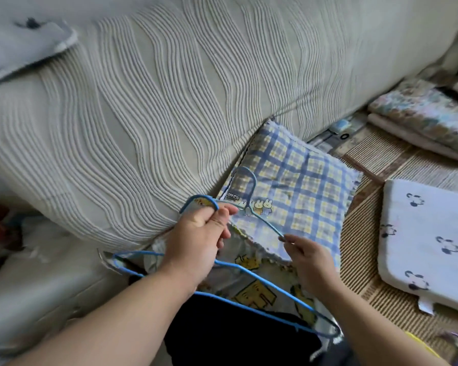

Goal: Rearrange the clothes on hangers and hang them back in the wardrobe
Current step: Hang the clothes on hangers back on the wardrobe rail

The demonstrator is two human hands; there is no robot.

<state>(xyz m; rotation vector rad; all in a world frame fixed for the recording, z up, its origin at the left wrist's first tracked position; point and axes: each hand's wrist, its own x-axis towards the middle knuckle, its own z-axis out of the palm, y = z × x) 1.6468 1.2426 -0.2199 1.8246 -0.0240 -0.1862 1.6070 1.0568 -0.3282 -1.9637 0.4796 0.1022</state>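
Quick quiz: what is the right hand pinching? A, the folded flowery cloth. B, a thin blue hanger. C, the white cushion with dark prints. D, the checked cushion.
B: the right hand pinches the arm end of a thin blue hanger that lies over the checked cushion, not the fabric itself.

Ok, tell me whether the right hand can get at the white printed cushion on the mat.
Probably yes: the white printed cushion lies beside the right hand with bare mat between, though its fingers pinch a blue hanger.
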